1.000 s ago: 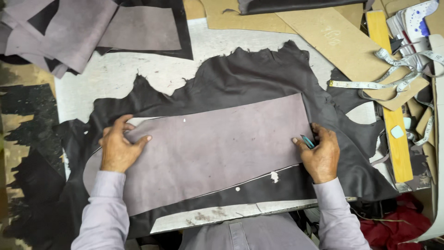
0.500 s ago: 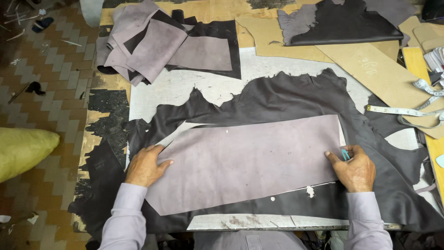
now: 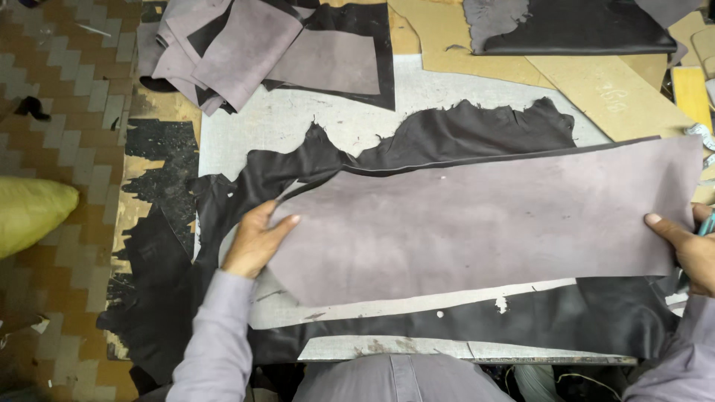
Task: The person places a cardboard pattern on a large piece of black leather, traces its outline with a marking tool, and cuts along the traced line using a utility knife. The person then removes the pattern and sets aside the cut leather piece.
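A long grey-purple cut leather panel [image 3: 477,223] is lifted off a dark, ragged-edged leather hide [image 3: 447,141] spread on the worktable [image 3: 298,126]. My left hand [image 3: 257,242] grips the panel's left end, thumb on top. My right hand [image 3: 689,249] grips the panel's right end at the frame's edge, and a small teal tool sticks out of the same hand. A pale panel-shaped gap [image 3: 417,305] shows in the hide just below the lifted piece.
A stack of cut grey and black leather pieces [image 3: 253,52] lies at the table's far left. Brown cardboard patterns [image 3: 596,82] and another dark hide [image 3: 573,26] lie at the back right. A yellow sack [image 3: 30,212] sits on the tiled floor to the left.
The panel has come up off the hide toward me, held at both ends. The view has shifted left and closer, so my right hand now sits at the frame's right edge.
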Tool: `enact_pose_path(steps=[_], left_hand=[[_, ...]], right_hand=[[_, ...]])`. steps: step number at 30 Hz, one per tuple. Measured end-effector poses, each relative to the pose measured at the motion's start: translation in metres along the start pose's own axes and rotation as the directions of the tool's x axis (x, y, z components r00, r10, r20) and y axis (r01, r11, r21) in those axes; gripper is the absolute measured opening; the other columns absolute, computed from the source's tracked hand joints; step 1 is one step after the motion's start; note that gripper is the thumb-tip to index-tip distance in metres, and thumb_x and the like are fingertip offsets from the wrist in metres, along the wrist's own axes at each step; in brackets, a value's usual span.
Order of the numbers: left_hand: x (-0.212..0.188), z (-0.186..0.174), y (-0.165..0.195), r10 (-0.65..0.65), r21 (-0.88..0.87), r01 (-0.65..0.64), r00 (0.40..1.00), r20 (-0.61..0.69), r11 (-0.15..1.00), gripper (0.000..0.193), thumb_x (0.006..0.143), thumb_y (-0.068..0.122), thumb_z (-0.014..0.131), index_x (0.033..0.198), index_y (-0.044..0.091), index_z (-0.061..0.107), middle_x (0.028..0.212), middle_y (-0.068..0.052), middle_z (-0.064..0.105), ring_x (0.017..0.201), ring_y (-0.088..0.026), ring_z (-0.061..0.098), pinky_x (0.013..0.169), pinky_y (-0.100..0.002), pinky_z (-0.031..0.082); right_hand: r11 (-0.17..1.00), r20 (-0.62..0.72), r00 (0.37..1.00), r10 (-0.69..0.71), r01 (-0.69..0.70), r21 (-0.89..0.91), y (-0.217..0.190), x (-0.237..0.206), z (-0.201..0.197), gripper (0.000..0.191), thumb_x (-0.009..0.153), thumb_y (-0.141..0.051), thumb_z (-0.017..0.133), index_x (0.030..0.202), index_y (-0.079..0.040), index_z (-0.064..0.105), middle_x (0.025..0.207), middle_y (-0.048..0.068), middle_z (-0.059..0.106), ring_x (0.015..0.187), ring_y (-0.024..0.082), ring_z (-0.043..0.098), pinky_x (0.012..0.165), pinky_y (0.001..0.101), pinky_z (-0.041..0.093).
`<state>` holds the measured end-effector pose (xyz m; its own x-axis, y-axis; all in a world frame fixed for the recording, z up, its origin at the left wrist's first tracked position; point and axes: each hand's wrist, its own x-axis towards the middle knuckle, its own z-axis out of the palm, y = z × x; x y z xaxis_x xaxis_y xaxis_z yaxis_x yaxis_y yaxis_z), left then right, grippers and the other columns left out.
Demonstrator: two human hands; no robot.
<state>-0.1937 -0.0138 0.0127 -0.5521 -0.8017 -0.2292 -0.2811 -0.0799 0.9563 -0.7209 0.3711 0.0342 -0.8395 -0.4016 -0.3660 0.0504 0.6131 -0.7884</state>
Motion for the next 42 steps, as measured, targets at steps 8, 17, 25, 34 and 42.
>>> enact_pose_path(steps=[8,17,25,34,42], left_hand=[[-0.004,0.032,-0.025,-0.077,0.004,0.077,0.995,-0.065,0.997,0.037,0.085,0.015,0.078,0.118,0.001,0.067,0.088,-0.007,0.080,0.076,-0.011,0.073,0.065,-0.025,0.057],[-0.010,0.021,-0.033,-0.258,-0.208,0.242,0.965,-0.049,0.948,0.051,0.101,0.043,0.047,0.124,0.003,0.069,0.090,-0.005,0.077,0.082,-0.011,0.077,0.071,-0.025,0.064],[-0.019,0.055,-0.020,-0.247,-0.325,0.265,0.964,0.098,0.908,0.040,0.080,0.006,0.077,0.119,-0.004,0.070,0.103,-0.012,0.076,0.091,-0.018,0.072,0.081,-0.033,0.058],[-0.026,0.065,0.093,-0.095,-0.785,0.259,0.964,0.250,0.562,0.043,0.083,0.005,0.067,0.125,0.000,0.064,0.110,-0.011,0.074,0.099,-0.023,0.072,0.087,-0.038,0.058],[0.071,0.094,0.204,0.242,-0.812,-0.035,0.961,0.132,0.583,0.036,0.091,0.000,0.065,0.127,-0.003,0.063,0.116,-0.012,0.071,0.106,-0.024,0.070,0.096,-0.037,0.056]], right_hand=[[0.879,-0.115,0.976,-0.184,0.111,-0.464,-0.034,-0.046,0.047,0.032,0.105,-0.019,0.075,0.108,0.013,0.072,0.072,0.025,0.067,0.053,0.037,0.061,0.045,0.0499,0.048],[0.831,0.087,0.861,-0.501,0.507,-0.230,-0.087,-0.133,0.196,0.052,0.080,-0.022,0.086,0.123,0.003,0.069,0.103,0.015,0.073,0.070,0.018,0.066,0.060,0.0322,0.054],[0.680,0.062,0.903,-0.426,0.364,-0.637,-0.060,-0.069,0.219,0.059,0.086,-0.061,0.081,0.091,-0.002,0.076,0.084,0.016,0.077,0.070,0.031,0.071,0.067,0.0417,0.056],[0.461,-0.050,0.732,-0.680,0.373,-0.805,-0.050,-0.042,0.234,0.048,0.098,-0.056,0.068,0.084,-0.010,0.071,0.079,0.006,0.070,0.057,0.030,0.065,0.051,0.0421,0.050],[0.509,-0.100,0.684,-0.723,0.429,-0.746,-0.062,-0.040,0.226,0.041,0.092,-0.049,0.068,0.079,-0.010,0.070,0.076,0.006,0.069,0.059,0.029,0.066,0.052,0.0429,0.051]])
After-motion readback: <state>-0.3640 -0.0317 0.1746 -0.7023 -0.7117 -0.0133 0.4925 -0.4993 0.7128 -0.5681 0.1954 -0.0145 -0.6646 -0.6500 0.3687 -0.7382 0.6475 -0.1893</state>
